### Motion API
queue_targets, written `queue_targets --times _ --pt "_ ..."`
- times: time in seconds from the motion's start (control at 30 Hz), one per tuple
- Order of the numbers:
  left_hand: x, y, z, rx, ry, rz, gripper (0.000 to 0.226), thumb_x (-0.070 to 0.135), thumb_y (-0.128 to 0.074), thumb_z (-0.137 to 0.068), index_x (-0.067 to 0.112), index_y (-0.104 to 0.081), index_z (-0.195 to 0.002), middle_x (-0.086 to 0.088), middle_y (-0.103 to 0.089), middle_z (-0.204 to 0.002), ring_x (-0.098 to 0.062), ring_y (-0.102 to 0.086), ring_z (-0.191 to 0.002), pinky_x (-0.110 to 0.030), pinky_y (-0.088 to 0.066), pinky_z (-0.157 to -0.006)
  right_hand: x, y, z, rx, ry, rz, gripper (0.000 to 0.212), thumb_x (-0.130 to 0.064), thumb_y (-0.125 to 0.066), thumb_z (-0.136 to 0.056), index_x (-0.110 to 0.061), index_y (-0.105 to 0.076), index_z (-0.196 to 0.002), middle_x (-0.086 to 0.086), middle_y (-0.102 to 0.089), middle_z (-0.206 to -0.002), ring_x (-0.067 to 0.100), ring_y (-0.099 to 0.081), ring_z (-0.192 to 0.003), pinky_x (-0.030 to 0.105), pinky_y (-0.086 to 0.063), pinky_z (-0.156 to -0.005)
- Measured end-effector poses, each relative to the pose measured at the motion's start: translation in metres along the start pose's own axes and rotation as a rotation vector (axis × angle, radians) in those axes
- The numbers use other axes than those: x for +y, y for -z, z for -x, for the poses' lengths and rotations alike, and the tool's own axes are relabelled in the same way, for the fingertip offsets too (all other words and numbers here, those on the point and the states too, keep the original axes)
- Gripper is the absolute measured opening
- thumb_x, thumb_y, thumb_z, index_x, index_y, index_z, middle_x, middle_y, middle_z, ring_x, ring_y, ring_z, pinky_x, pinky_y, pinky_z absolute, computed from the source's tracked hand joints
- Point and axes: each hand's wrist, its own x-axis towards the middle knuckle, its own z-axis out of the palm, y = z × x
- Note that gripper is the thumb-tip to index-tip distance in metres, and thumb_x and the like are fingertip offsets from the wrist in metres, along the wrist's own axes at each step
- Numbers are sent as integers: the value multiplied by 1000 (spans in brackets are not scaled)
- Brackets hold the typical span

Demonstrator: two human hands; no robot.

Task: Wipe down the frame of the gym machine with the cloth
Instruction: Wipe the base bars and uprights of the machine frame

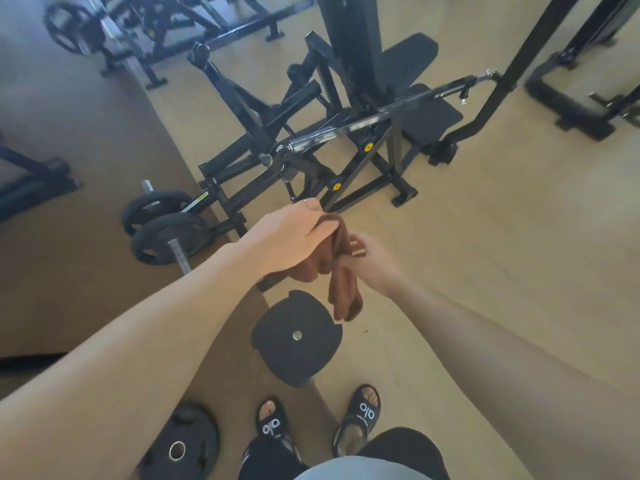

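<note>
A brown cloth (341, 282) hangs bunched in mid-air in front of me. My left hand (289, 237) grips its upper part from above, fingers curled round it. My right hand (372, 261) holds the cloth from the right side, fingers curled into its folds. The black gym machine frame (346, 181) stands just beyond both hands on the beige floor, with angled bars, yellow end caps and a padded seat. Neither hand nor the cloth touches the frame.
Black weight plates (166, 226) sit on a peg at the machine's left. A dark plate-loaded stub (296, 336) rises just below the cloth, and another plate (180, 445) lies by my sandalled feet. More black machines stand at the back left and right.
</note>
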Motion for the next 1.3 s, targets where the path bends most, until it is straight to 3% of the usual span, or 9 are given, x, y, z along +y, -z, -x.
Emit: queue_targets --times 0.1,0.17,0.27,0.43,0.67,0.83,1.03,1.17,1.3 --pt "14 10 -5 31 -42 -24 36 44 -36 -109 22 -63 -114 8 -54 -99 -8 -56 -86 -31 -48 -77 -9 0 5 154 28 84 21 -15 -53 -100 -13 -66 -117 0 -65 -104 22 -61 -97 34 -47 -78" --pt "17 18 -9 65 -32 -54 37 42 -36 -109 23 -63 -126 4 -60 -108 -11 -57 -93 -26 -44 -78 -14 2 7 213 31 146 21 -13 -46 -104 -14 -64 -116 -1 -61 -101 19 -57 -93 26 -43 -74" --pt "13 28 -14 82 -9 -191 42 44 -33 -109 26 -59 -137 -2 -68 -121 -23 -66 -104 -30 -52 -85 -16 14 6 323 -42 190 16 -18 -48 -106 -16 -60 -115 0 -60 -98 18 -59 -87 17 -40 -59" --pt "8 29 -22 112 -8 -352 45 46 -26 -110 26 -57 -136 -1 -70 -115 -24 -68 -100 -37 -56 -86 -26 50 -1 504 -96 71 6 -23 -55 -103 -17 -54 -105 -3 -56 -87 3 -50 -70 18 -34 -52" --pt "42 17 -68 116 15 -102 13 28 -45 -108 20 -53 -116 3 -61 -93 -12 -62 -76 -20 -43 -60 -29 121 -29 400 -158 250 14 -31 -51 -103 -20 -60 -102 -2 -60 -87 16 -59 -79 26 -45 -60" --pt "102 -11 -125 31 41 40 22 14 -62 -97 27 -45 -92 5 -61 -88 -10 -65 -70 -22 -52 -57 -35 189 -64 254 -276 -266 16 -3 -47 -96 -6 -60 -87 14 -57 -75 22 -55 -57 20 -38 -43" --pt "178 -36 -199 -19 240 505 36 18 -68 -91 23 -53 -123 10 -66 -103 -2 -63 -92 -12 -47 -61 -41 261 -103 226 -164 -188 19 -8 -48 -96 -15 -49 -113 9 -66 -89 28 -73 -82 36 -62 -67" --pt "198 -31 -243 140 266 484 37 44 -70 -91 27 -51 -117 15 -66 -101 -2 -64 -92 -27 -56 -79 -52 301 -121 182 -84 -218 26 -6 -48 -97 -15 -53 -121 8 -68 -87 21 -73 -68 34 -63 -68" --pt "208 -20 -275 225 242 277 4 31 -55 -97 28 -56 -94 5 -66 -89 -12 -64 -80 -43 -58 -78 -63 322 -136 203 98 -40 17 -8 -56 -96 -16 -65 -108 7 -70 -101 19 -72 -81 37 -64 -78"
